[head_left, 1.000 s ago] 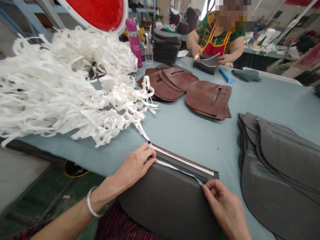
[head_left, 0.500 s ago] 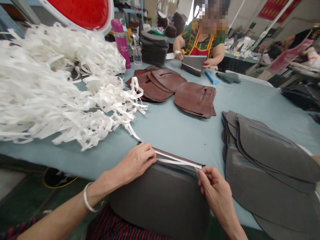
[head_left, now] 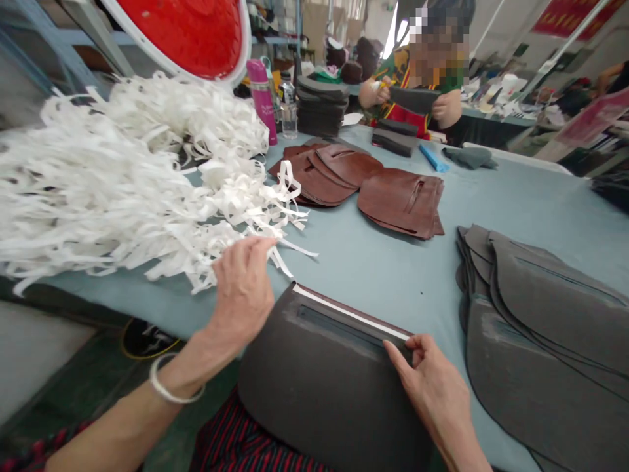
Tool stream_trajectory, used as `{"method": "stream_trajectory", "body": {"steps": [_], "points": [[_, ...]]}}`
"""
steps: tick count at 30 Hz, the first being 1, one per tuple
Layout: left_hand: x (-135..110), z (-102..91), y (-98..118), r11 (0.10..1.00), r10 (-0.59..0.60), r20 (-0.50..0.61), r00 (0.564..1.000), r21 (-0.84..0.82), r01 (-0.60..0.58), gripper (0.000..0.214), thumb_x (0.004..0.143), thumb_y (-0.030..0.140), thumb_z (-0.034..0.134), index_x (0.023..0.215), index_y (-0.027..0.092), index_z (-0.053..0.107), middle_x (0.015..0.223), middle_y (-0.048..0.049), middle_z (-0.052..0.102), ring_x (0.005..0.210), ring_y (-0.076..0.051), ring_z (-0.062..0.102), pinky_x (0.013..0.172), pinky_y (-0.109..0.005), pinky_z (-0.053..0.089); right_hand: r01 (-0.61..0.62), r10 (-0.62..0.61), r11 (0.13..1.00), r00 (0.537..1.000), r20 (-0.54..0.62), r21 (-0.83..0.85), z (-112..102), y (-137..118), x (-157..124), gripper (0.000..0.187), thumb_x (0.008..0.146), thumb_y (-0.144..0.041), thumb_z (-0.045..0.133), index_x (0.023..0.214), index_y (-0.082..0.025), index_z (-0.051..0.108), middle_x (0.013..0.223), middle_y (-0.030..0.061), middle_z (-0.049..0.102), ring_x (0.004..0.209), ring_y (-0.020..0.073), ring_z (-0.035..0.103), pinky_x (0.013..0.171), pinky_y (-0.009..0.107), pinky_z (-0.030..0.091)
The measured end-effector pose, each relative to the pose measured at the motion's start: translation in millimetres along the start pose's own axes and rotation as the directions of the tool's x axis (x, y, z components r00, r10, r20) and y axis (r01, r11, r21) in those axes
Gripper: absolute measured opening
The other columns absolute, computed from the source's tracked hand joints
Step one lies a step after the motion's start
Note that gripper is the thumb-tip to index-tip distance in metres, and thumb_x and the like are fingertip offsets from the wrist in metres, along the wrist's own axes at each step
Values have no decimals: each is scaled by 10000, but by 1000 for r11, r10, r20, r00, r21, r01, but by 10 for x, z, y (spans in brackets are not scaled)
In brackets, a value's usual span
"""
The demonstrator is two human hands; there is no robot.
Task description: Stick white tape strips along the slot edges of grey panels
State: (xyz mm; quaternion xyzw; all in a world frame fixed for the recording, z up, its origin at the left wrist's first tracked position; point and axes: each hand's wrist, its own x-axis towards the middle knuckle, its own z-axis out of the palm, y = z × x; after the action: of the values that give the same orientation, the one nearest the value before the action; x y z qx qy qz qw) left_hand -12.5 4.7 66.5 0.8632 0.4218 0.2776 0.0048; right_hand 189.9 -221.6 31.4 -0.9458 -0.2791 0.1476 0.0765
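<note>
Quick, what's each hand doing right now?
Left hand: open, fingers at the white strips.
Right hand: closed, pinching the edge of the dark grey panel.

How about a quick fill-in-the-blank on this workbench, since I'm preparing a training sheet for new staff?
The left hand wears a ____ on its wrist.
The right hand rests on a dark grey panel, along whose far edge lies a ____ strip.
Beyond it, on the pale blue table, lie stacks of panels coloured ____.
The tall capped bottle at the far side is ____.

Missing words: bangle, white, brown, pink.
</note>
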Motion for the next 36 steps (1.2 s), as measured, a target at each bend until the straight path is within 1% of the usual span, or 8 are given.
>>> {"method": "stream_trajectory", "body": {"steps": [3, 7, 10, 17, 21, 25, 28, 36], "points": [[-320, 155, 191, 979, 79, 217, 973, -200, -35, 269, 900, 212, 462, 1168, 179, 457, 1085, -89, 554, 1002, -233, 528, 865, -392, 416, -50, 50, 991, 999, 1, -127, 2, -103, -11, 445, 794, -711, 407, 888, -278, 450, 682, 11, 612, 675, 283, 623, 563, 319, 342], [-514, 411, 236, 977, -53, 349, 935, -177, 121, 412, 781, 427, 658, 1058, 189, 468, 1038, -70, 540, 963, -258, 521, 825, -421, 421, -36, 36, 995, 999, 5, -91, 21, -82, -13, 400, 812, -672, 364, 894, -286, 432, 693, 4, 608, 667, 269, 624, 560, 317, 351], [-476, 479, 149, 962, -88, 373, 924, -210, 176, 327, 783, 346, 658, 1003, 199, 466, 1012, -48, 535, 950, -236, 517, 825, -404, 422, 8, -8, 1000, 1000, 6, 14, 53, 25, -3, 335, 798, -609, 387, 858, -281, 427, 611, -30, 546, 605, 224, 593, 536, 300, 346], [-346, 451, -17, 882, -49, 464, 885, -395, 256, 217, 763, 207, 619, 939, 209, 491, 952, -19, 536, 906, -190, 538, 816, -357, 435, 127, -138, 964, 990, 32, 233, 135, 266, 78, 299, 793, -552, 464, 843, -257, 470, 558, -62, 472, 489, 146, 497, 494, 268, 350], [-272, 436, -45, 840, -80, 532, 843, -420, 344, 210, 728, 187, 637, 894, 204, 510, 899, -5, 538, 839, -168, 539, 758, -323, 433, 131, -194, 916, 972, 134, 379, 100, 330, 161, 286, 785, -526, 521, 786, -241, 499, 529, -68, 451, 475, 124, 463, 472, 245, 342], [-232, 433, -49, 826, -101, 546, 832, -421, 376, 213, 703, 178, 649, 867, 203, 515, 874, 1, 544, 803, -160, 531, 725, -310, 425, 49, -191, 884, 946, 263, 466, 51, 369, 288, 282, 724, -511, 585, 699, -239, 518, 506, -63, 463, 469, 117, 439, 451, 235, 339], [-242, 452, -41, 817, -116, 527, 842, -431, 382, 206, 699, 165, 651, 846, 204, 510, 857, 7, 547, 788, -154, 528, 711, -301, 421, 29, -193, 878, 935, 296, 479, 55, 394, 368, 273, 663, -495, 633, 659, -239, 540, 493, -53, 498, 444, 114, 438, 430, 237, 330], [-337, 378, 60, 833, -87, 399, 913, -474, 286, 116, 770, 105, 553, 810, 203, 507, 812, 9, 547, 749, -141, 529, 700, -283, 428, 88, -163, 905, 976, 146, 417, 127, 419, 313, 342, 647, -571, 600, 562, -255, 500, 418, -54, 474, 384, 117, 424, 399, 244, 316]]}}
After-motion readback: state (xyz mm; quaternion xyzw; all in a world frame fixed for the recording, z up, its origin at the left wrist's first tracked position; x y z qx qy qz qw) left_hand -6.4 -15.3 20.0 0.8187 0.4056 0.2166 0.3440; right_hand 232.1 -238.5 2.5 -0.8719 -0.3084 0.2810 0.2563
